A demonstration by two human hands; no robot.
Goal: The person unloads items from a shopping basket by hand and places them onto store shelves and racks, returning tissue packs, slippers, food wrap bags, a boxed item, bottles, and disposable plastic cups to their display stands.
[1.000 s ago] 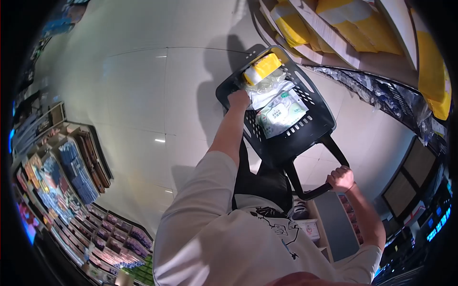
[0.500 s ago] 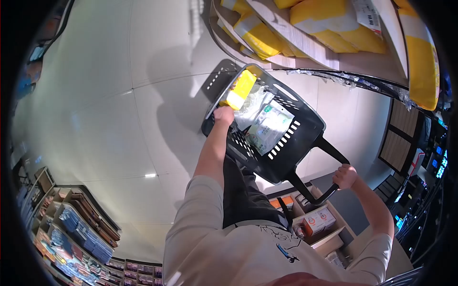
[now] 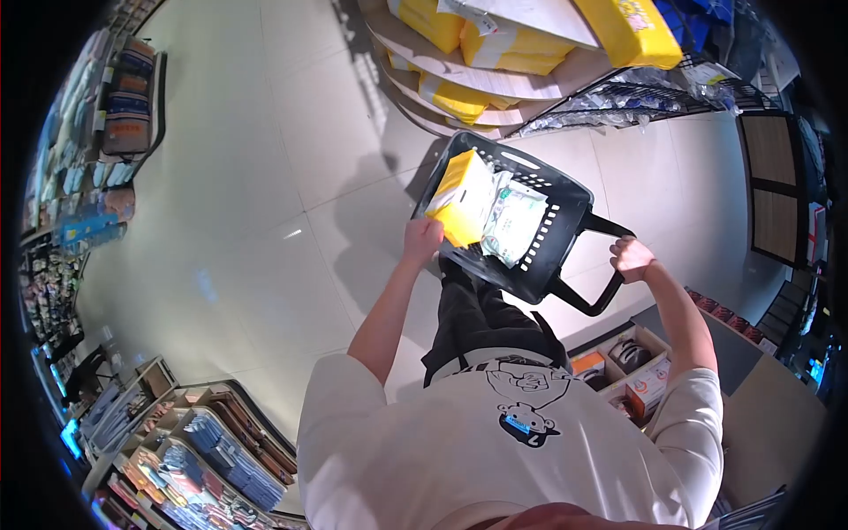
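Note:
A black shopping basket (image 3: pixel 565 202) hangs tilted in front of my legs. My left hand (image 3: pixel 424 238) is closed on its left rim, right beside a yellow-and-white package (image 3: pixel 458 196). My right hand (image 3: pixel 632 258) is wrapped round the basket's long black handle (image 3: pixel 602 299), which sticks out to the right. Inside the basket, the yellow package leans at the left end. Next to it lies a pale plastic pouch (image 3: pixel 517 223) with green print. Part of another clear-wrapped item (image 3: pixel 496 196) shows between them, its kind unclear.
Ahead, a curved wooden shelf (image 3: pixel 503 84) holds several yellow packages. Light floor tiles (image 3: pixel 256 212) spread to the left. Folded goods fill a display (image 3: pixel 221 442) at the lower left. By my right side stands a divided bin (image 3: pixel 636 371) with boxes. A wood-panelled cabinet (image 3: pixel 773 190) stands at the right.
The view has turned, and the basket sits a little further right and looks smaller. Inside it, the yellow package now shows more of its sides. Both hands keep their hold.

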